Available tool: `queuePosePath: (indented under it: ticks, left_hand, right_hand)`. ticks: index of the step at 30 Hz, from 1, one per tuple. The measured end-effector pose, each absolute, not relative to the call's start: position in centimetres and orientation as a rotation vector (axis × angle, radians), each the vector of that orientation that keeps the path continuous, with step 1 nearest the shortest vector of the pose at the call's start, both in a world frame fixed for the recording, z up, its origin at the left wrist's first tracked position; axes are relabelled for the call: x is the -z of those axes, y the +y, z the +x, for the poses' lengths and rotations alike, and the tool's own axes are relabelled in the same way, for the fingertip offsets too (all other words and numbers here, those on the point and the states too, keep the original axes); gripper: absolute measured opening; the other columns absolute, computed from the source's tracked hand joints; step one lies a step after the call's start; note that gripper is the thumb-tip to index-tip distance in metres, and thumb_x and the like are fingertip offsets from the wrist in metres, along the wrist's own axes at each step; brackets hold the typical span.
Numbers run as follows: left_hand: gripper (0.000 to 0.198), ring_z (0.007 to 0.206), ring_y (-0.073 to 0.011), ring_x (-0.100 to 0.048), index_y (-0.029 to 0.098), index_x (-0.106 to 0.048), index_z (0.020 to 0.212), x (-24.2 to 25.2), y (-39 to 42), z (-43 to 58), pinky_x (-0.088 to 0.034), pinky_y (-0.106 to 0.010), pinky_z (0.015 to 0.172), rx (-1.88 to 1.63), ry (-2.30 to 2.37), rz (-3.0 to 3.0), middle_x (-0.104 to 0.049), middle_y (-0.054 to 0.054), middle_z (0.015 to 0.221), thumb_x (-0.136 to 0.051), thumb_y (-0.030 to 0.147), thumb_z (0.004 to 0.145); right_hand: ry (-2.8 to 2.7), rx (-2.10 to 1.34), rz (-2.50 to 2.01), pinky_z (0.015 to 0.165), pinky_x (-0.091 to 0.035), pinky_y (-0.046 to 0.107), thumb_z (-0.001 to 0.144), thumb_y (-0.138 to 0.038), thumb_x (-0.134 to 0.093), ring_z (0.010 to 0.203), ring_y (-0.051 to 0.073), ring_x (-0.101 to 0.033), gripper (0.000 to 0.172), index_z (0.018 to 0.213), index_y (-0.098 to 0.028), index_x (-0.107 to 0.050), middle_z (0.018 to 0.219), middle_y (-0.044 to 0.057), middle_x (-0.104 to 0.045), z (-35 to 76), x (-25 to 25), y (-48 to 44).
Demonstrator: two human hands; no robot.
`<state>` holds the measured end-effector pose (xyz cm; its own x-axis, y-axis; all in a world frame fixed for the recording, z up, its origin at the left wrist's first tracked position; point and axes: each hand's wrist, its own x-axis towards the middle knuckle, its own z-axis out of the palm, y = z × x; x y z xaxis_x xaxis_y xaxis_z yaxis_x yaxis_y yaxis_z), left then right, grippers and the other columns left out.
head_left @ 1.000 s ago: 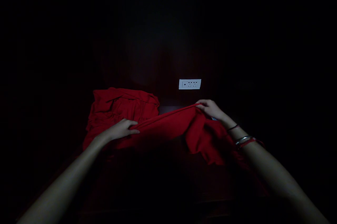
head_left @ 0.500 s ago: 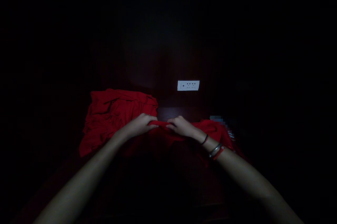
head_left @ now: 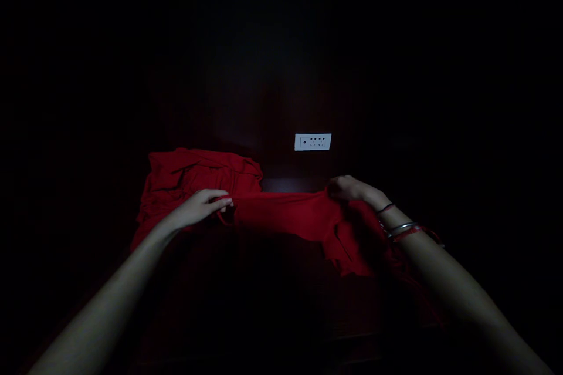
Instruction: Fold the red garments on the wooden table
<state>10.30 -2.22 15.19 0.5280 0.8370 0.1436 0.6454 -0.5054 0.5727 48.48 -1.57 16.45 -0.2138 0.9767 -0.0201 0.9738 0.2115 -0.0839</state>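
A piece of red cloth [head_left: 281,213] stretches between my two hands, its upper edge nearly straight and its lower part fading into shadow. My left hand [head_left: 204,206] pinches its left end between thumb and fingers. At the other end my right hand [head_left: 349,188] is closed on the upper edge, its fingers dim and partly blurred. Below the right hand the cloth hangs in loose folds. Whether it is a garment I cannot tell. Behind my left hand lies a crumpled heap of red fabric [head_left: 197,169].
A white socket panel [head_left: 312,142] is set in the dark upright surface ahead. A strip of dark reddish surface [head_left: 290,185] shows behind the stretched cloth. Most of the surroundings are too dark to make out.
My hands have moved apart, the left one leftward and the right one rightward and slightly up. The bunched cloth between them is now spread out and taut.
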Motion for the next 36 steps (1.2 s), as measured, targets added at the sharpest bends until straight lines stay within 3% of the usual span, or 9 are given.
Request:
queuePosePath:
  ticks: [3,5,7,11,15,25,31,33,36]
  left_hand:
    - [0.032,0.079,-0.0147,-0.053,0.017,-0.056,0.068,-16.5,-2.6,11.2,-0.040,-0.024,0.074,-0.768,1.159,2.272,-0.059,-0.002,0.078,-0.041,0.044,0.075]
    - [0.032,0.076,-0.0146,-0.053,0.017,-0.054,0.068,-16.8,-3.1,12.1,-0.041,-0.025,0.072,-0.866,1.177,2.184,-0.057,-0.001,0.075,-0.040,0.045,0.075]
    - [0.032,0.069,-0.0140,-0.053,0.017,-0.051,0.068,-16.6,-3.5,13.0,-0.043,-0.025,0.067,-0.919,1.197,2.051,-0.054,0.000,0.068,-0.040,0.047,0.075]
    - [0.030,0.065,-0.0131,-0.053,0.018,-0.044,0.065,-15.6,-4.0,13.7,-0.043,-0.024,0.063,-0.942,1.161,1.936,-0.050,0.003,0.062,-0.046,0.047,0.072]
    - [0.031,0.061,-0.0115,-0.052,0.017,-0.047,0.067,-14.6,-4.1,13.3,-0.042,-0.023,0.059,-0.901,1.173,1.963,-0.052,0.002,0.064,-0.043,0.046,0.075]
    - [0.042,0.063,-0.0136,-0.055,0.016,-0.053,0.071,-11.7,-3.2,13.3,-0.043,-0.026,0.064,-0.621,1.200,2.130,-0.059,-0.001,0.068,-0.031,0.050,0.080]
    - [0.034,0.078,-0.0156,-0.054,0.016,-0.055,0.086,-8.3,-0.2,16.7,-0.043,-0.030,0.076,-0.664,1.255,2.276,-0.060,-0.004,0.083,-0.030,0.038,0.082]
    - [0.030,0.092,-0.0169,-0.051,0.016,-0.054,0.099,-6.9,0.5,19.0,-0.039,-0.031,0.086,-0.635,1.224,2.426,-0.058,-0.007,0.098,-0.035,0.029,0.081]
    - [0.042,0.111,-0.0204,-0.040,0.018,-0.045,0.119,-5.1,0.8,22.2,-0.033,-0.035,0.094,-0.510,1.149,2.591,-0.044,-0.010,0.122,-0.042,0.023,0.078]
  right_hand:
    - [-2.552,-0.205,-1.574,0.088,-0.036,0.036,0.067,-0.033,-0.064,0.112,0.026,-0.041,0.062,0.123,-0.015,-0.044,0.125,0.014,-0.043,44.0,-14.2,-2.2]
    - [-2.544,-0.234,-1.283,0.092,-0.032,0.039,0.067,-0.040,-0.063,0.117,0.025,-0.036,0.070,0.128,-0.015,-0.037,0.129,0.014,-0.039,40.3,-13.1,-2.6]
    - [-2.498,-0.288,-1.058,0.091,-0.033,0.037,0.068,-0.040,-0.063,0.113,0.022,-0.039,0.066,0.125,-0.016,-0.040,0.124,0.012,-0.044,36.8,-12.4,-2.9]
    - [-2.333,-0.423,-0.991,0.074,-0.039,0.025,0.077,-0.023,-0.054,0.080,0.013,-0.054,0.016,0.089,-0.014,-0.060,0.087,0.005,-0.061,33.0,-12.0,-2.7]
    - [-2.232,-0.528,-1.059,0.059,-0.036,0.021,0.075,-0.017,-0.053,0.063,0.009,-0.048,0.006,0.073,-0.013,-0.057,0.069,0.000,-0.055,34.3,-11.9,-2.1]
    - [-1.863,-1.162,-0.925,0.049,-0.034,0.020,0.078,-0.039,-0.047,0.049,0.007,-0.041,0.022,0.078,-0.019,-0.037,0.061,-0.006,-0.047,40.4,-11.7,-3.7]
    - [-2.175,-1.417,-1.062,0.064,-0.042,0.024,0.070,-0.038,-0.059,0.067,0.010,-0.052,0.029,0.085,-0.014,-0.052,0.075,0.000,-0.055,48.2,-14.6,-6.7]
    - [-2.289,-1.404,-1.226,0.066,-0.043,0.025,0.071,-0.037,-0.058,0.070,0.011,-0.054,0.029,0.088,-0.013,-0.056,0.080,0.002,-0.057,49.9,-14.3,-6.6]
    - [-2.408,-1.083,-1.538,0.069,-0.043,0.026,0.073,-0.030,-0.055,0.072,0.013,-0.055,0.025,0.090,-0.012,-0.058,0.081,0.004,-0.060,50.9,-13.1,-5.4]
